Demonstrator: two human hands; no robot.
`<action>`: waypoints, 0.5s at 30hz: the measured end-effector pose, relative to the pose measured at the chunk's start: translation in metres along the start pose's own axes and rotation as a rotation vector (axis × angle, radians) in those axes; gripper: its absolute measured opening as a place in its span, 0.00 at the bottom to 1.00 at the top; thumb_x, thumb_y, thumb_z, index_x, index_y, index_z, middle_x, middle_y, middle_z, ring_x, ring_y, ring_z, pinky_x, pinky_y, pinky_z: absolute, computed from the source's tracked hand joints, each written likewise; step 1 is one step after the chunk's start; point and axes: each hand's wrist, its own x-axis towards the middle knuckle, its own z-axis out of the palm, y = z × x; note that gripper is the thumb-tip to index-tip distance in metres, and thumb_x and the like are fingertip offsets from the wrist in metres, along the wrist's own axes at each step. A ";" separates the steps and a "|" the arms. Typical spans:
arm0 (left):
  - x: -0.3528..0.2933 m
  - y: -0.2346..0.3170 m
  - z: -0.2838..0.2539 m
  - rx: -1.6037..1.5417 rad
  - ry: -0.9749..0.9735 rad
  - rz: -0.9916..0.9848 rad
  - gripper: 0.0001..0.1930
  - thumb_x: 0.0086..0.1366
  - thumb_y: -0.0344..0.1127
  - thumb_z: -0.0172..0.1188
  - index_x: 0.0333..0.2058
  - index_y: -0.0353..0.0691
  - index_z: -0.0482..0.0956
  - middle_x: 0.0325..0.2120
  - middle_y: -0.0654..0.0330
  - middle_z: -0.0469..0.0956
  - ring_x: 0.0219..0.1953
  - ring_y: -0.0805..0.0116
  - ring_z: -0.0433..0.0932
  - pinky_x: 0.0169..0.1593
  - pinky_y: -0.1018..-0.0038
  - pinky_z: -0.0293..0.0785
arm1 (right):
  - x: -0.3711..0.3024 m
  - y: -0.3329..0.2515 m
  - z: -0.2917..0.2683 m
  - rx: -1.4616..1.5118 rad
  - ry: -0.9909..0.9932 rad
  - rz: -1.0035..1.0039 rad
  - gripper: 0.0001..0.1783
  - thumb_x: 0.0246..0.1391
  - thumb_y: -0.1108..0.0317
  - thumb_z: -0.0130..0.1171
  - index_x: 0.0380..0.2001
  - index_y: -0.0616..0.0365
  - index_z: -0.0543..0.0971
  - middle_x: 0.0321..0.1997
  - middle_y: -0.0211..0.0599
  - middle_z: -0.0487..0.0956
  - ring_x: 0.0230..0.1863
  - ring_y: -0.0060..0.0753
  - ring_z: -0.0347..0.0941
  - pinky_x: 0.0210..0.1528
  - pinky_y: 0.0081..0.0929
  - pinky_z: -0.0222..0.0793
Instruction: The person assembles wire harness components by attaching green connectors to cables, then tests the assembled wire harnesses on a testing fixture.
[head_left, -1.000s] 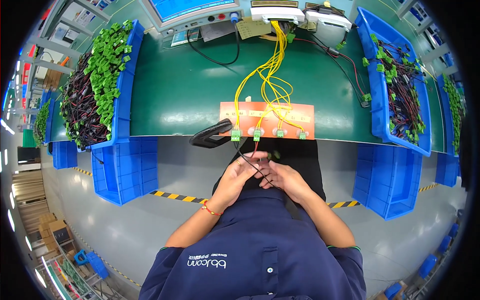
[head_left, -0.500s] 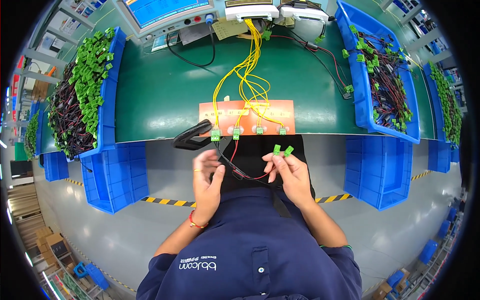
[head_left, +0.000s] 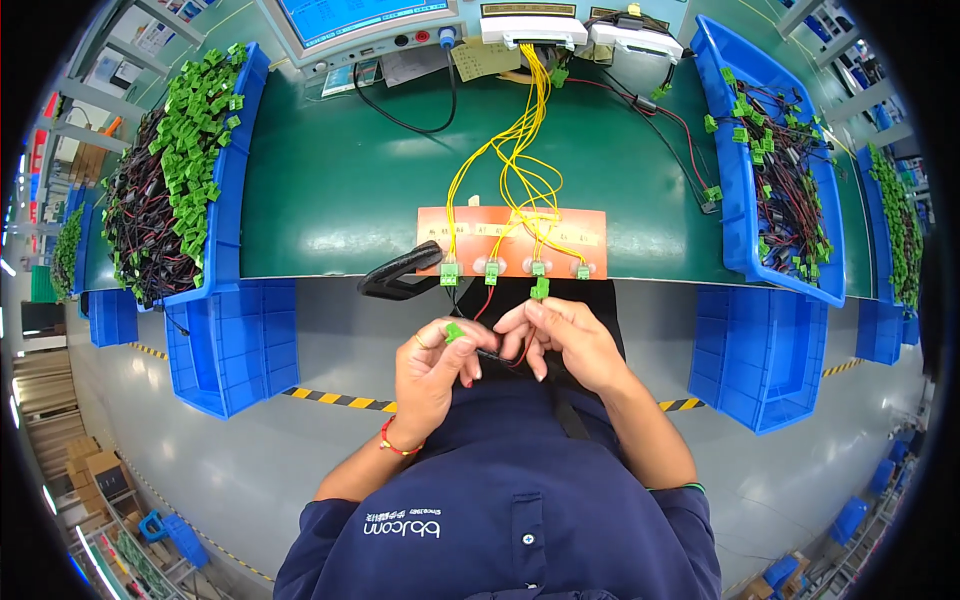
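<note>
My left hand (head_left: 425, 375) is closed on a green connector plug (head_left: 455, 331), pinched between thumb and fingers. My right hand (head_left: 575, 345) grips another green connector plug (head_left: 540, 289), which points up just below the third green socket (head_left: 538, 268) on the orange board (head_left: 430, 228); whether they touch I cannot tell. Thin black and red wires (head_left: 484, 309) run from the two left sockets down to my hands. A black cable part (head_left: 497, 356) lies between my fingers, partly hidden. The fourth green socket (head_left: 583, 272) has no plug below it.
Yellow wires (head_left: 520, 130) link the board to a white connector block (head_left: 530, 32). A black handle-like piece (head_left: 400, 272) juts from the board's left. Blue bins of wire harnesses stand left (head_left: 225, 190) and right (head_left: 735, 190) on the green table (head_left: 340, 200). A screened instrument (head_left: 360, 40) is behind.
One green plug has passed from my right hand to my left. The right hand has brought the other plug left and up to the third socket. The view has shifted slightly.
</note>
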 end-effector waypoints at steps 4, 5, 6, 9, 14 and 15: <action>-0.008 -0.002 -0.006 -0.076 0.004 -0.085 0.13 0.71 0.37 0.54 0.30 0.33 0.76 0.28 0.52 0.81 0.20 0.78 0.72 0.24 0.84 0.68 | 0.008 -0.005 -0.003 0.029 -0.021 0.066 0.26 0.69 0.56 0.39 0.40 0.71 0.78 0.17 0.37 0.74 0.12 0.21 0.64 0.18 0.17 0.63; -0.010 -0.002 -0.007 -0.076 0.008 -0.086 0.13 0.71 0.37 0.54 0.30 0.33 0.76 0.28 0.52 0.81 0.20 0.78 0.72 0.24 0.84 0.68 | 0.007 -0.003 -0.004 0.108 -0.025 0.071 0.26 0.69 0.57 0.38 0.40 0.71 0.78 0.15 0.35 0.72 0.11 0.21 0.61 0.18 0.17 0.62; -0.011 -0.002 -0.008 -0.075 -0.017 -0.103 0.14 0.70 0.37 0.54 0.29 0.33 0.76 0.27 0.52 0.81 0.19 0.78 0.71 0.24 0.83 0.68 | 0.007 -0.001 -0.005 0.187 -0.027 0.077 0.26 0.69 0.58 0.38 0.40 0.72 0.78 0.13 0.34 0.70 0.09 0.20 0.59 0.17 0.17 0.61; -0.013 -0.003 -0.008 -0.084 -0.025 -0.141 0.15 0.70 0.36 0.55 0.25 0.33 0.76 0.23 0.54 0.80 0.18 0.78 0.71 0.22 0.83 0.67 | 0.007 -0.001 -0.003 0.313 -0.079 0.048 0.25 0.69 0.60 0.35 0.41 0.72 0.77 0.10 0.29 0.66 0.08 0.20 0.56 0.17 0.18 0.59; -0.011 0.003 -0.004 -0.089 -0.145 -0.155 0.12 0.69 0.33 0.57 0.27 0.32 0.77 0.25 0.53 0.81 0.20 0.77 0.74 0.24 0.83 0.70 | 0.015 0.013 -0.009 0.543 -0.216 -0.004 0.25 0.70 0.60 0.35 0.42 0.72 0.77 0.08 0.26 0.62 0.08 0.18 0.52 0.16 0.19 0.53; -0.010 0.006 0.000 -0.088 -0.146 -0.157 0.12 0.69 0.33 0.57 0.27 0.32 0.77 0.25 0.53 0.81 0.20 0.77 0.74 0.24 0.83 0.70 | 0.016 0.017 -0.010 0.595 -0.234 -0.015 0.26 0.70 0.60 0.35 0.42 0.72 0.77 0.08 0.25 0.61 0.08 0.17 0.52 0.16 0.18 0.53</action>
